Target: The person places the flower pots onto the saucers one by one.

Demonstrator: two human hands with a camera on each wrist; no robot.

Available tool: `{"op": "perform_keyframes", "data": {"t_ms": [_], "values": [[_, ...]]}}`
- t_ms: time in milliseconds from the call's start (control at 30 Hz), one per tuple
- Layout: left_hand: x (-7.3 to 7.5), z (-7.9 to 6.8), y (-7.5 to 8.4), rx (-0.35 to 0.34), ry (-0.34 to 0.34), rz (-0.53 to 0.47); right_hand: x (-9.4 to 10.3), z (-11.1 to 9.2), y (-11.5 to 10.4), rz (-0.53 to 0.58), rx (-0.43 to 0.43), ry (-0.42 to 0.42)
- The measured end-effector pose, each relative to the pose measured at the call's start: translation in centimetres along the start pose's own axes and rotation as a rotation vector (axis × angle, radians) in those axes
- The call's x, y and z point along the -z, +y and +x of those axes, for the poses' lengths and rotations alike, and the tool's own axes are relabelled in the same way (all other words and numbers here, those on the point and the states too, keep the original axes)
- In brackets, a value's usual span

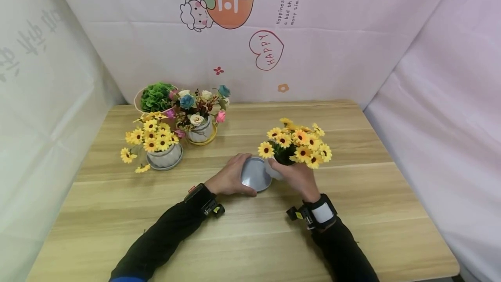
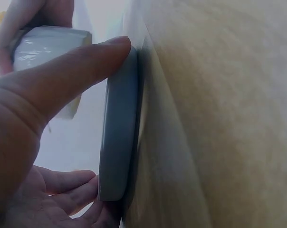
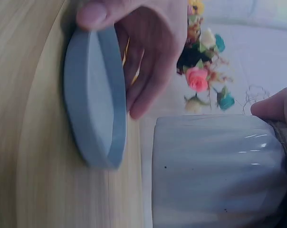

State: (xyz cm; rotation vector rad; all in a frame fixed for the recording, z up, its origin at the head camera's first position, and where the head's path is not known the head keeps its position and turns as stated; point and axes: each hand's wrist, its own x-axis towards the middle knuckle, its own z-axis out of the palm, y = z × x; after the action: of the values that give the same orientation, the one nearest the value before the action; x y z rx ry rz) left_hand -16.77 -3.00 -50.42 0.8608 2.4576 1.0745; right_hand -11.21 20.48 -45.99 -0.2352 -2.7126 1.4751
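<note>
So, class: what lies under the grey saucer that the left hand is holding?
Under the grey saucer only the wooden table shows. The left hand grips its rim, with the saucer resting on the table. Whether anything lies under its middle cannot be seen, as the saucer covers it.

Backdrop (image 1: 352, 47): "HAPPY" in a heart (image 1: 266, 50); "Happiness itself a bad thing" beside it.

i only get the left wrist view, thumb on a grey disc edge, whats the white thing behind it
Observer: A white pot of yellow flowers, gripped by the right hand.
Operator: is the pot sitting on the disc
Observer: No. The right wrist view shows it beside the grey saucer, off it.
Operator: anything else on the table
Observer: Three more potted flower arrangements at the far left, the nearest being a yellow bunch on its own saucer.
</note>
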Motion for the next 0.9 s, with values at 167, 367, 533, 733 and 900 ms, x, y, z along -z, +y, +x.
{"op": "perform_keyframes", "data": {"t_ms": [167,367,533,733,900], "values": [[0.1,-0.2,0.1,0.009,-0.003,-0.005,-1.4,-0.2,-0.8,0.015,0.08,-0.014],[0.1,-0.2,-0.2,-0.06,0.016,-0.034,-3.2,-0.3,-0.8,0.085,0.316,0.019],[0.1,-0.1,-0.4,-0.132,0.04,-0.084,-4.3,-0.4,-0.9,0.092,0.399,0.025],[0.1,-0.2,0.0,-0.14,0.037,-0.179,-5.1,-0.7,-0.8,0.112,0.354,0.003],[0.1,-0.4,0.4,-0.135,0.014,-0.221,-5.5,-0.9,-1.0,0.121,0.354,0.004]]}}
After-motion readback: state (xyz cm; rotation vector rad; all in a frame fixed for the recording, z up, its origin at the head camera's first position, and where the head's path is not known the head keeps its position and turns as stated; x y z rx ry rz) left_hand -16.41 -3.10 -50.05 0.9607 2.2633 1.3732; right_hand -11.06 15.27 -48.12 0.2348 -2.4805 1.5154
